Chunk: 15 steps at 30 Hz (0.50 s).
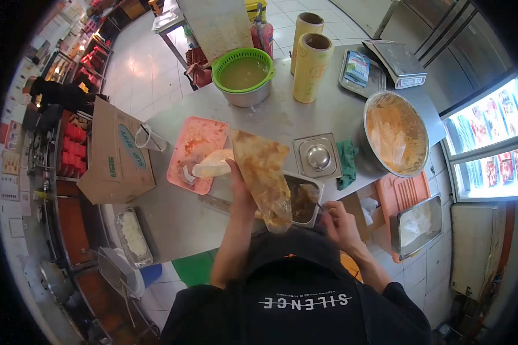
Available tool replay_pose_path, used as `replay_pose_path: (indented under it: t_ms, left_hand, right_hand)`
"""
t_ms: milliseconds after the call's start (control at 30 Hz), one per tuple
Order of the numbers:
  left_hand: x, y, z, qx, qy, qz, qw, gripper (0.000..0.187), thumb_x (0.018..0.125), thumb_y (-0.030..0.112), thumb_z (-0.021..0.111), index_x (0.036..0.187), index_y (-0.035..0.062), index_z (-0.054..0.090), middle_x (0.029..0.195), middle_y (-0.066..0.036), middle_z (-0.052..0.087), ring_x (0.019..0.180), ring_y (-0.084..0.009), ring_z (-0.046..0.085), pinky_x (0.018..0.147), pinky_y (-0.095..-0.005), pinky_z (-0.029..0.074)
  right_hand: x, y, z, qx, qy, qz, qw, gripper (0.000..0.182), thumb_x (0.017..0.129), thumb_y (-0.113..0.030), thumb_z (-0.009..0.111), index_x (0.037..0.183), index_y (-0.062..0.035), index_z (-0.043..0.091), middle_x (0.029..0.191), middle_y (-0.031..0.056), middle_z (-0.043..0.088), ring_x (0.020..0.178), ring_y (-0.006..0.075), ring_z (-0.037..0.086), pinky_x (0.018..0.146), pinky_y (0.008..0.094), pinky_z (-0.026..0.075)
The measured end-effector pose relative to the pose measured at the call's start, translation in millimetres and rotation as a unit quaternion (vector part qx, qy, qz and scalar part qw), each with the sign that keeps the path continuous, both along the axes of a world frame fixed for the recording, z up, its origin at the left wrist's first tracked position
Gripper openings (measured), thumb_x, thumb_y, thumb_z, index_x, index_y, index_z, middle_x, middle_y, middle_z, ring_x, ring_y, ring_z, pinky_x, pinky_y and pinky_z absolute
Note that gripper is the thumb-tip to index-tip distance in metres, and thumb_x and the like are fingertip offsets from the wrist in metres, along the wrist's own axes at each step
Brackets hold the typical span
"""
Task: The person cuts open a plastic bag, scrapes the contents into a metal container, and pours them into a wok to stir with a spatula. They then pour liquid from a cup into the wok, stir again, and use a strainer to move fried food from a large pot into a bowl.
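Note:
My left hand (242, 192) is closed around the side of a brown-smeared clear plastic bag (262, 167), which hangs over the table with its narrow end towards me. Just right of it is a steel container (305, 198) of brown filling. My right hand (339, 221) grips the dark handle of a utensil that reaches into this container. Behind my left fingers, a pale filled bag (213, 167) lies over the pink tray (187, 138). A steel lid (317, 156) with a round knob lies behind the container, beside a green cloth (346, 164).
Around the steel table (276, 121) are a green strainer (243, 69) over a pot, two film rolls (313, 63), a large bowl (396, 132) of orange mix, a scale (406, 63), a cardboard box (118, 158), a plastic cup (149, 138) and a white-filled tray (134, 236).

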State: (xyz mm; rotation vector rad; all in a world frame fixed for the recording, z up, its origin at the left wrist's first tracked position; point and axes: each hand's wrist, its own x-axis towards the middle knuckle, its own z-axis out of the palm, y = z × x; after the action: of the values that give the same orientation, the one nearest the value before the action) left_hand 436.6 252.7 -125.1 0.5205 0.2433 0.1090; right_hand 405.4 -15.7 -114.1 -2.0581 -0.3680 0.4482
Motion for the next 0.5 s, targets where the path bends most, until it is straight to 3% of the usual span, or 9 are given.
replay_pose_path:
  t_ms: [100, 200, 367, 400, 500]
  left_hand:
    - [1, -6, -2, -0.024, -0.027, -0.025, 0.999, 0.075, 0.093, 0.068, 0.030, 0.142, 0.0121, 0.037, 0.129, -0.009, 0.054, 0.107, -0.0231, 0.060, 0.084, -0.0397, 0.055]
    - [5, -10, 1, -0.052, -0.072, -0.058, 0.994, 0.075, 0.093, 0.068, 0.029, 0.142, 0.0115, 0.037, 0.130, -0.011, 0.054, 0.110, -0.0244, 0.059, 0.087, -0.0407, 0.054]
    - [9, -13, -9, 0.031, -0.021, -0.059, 0.998, 0.075, 0.095, 0.066, 0.028, 0.141, 0.0074, 0.038, 0.131, -0.013, 0.053, 0.113, -0.0246, 0.058, 0.090, -0.0407, 0.053]
    - [7, -15, -2, 0.057, -0.023, -0.059, 0.996, 0.067, 0.097, 0.059, 0.031, 0.137, 0.0054, 0.041, 0.128, -0.013, 0.055, 0.111, -0.0235, 0.059, 0.090, -0.0396, 0.052]
    - [-2, -19, 17, 0.134, -0.017, -0.074, 0.988, 0.048, 0.102, 0.041, 0.041, 0.126, 0.0007, 0.052, 0.119, -0.010, 0.062, 0.105, -0.0196, 0.062, 0.089, -0.0356, 0.052]
  right_hand:
    - [2, -7, 58, 0.104, 0.009, 0.021, 0.994, 0.018, 0.095, -0.005, 0.049, 0.112, 0.0026, 0.051, 0.075, 0.0124, 0.067, 0.073, 0.0136, 0.066, 0.065, 0.0279, 0.051]
    - [2, -8, 81, 0.074, 0.049, 0.091, 0.992, 0.029, 0.092, -0.007, 0.053, 0.121, -0.0072, 0.054, 0.076, 0.0117, 0.068, 0.069, 0.0245, 0.069, 0.066, 0.0346, 0.053]
    - [21, 1, 84, -0.118, -0.170, 0.194, 0.959, 0.038, 0.086, -0.010, 0.058, 0.124, -0.0155, 0.057, 0.078, 0.0088, 0.064, 0.063, 0.0308, 0.064, 0.055, 0.0408, 0.051]
    - [27, 2, 86, -0.165, -0.203, 0.210, 0.942, 0.040, 0.085, -0.011, 0.058, 0.124, -0.0169, 0.057, 0.078, 0.0085, 0.062, 0.062, 0.0319, 0.063, 0.053, 0.0420, 0.050]
    - [45, 3, 84, -0.162, -0.281, 0.240, 0.915, 0.043, 0.083, -0.011, 0.059, 0.126, -0.0190, 0.057, 0.078, 0.0088, 0.058, 0.059, 0.0319, 0.061, 0.049, 0.0412, 0.049]
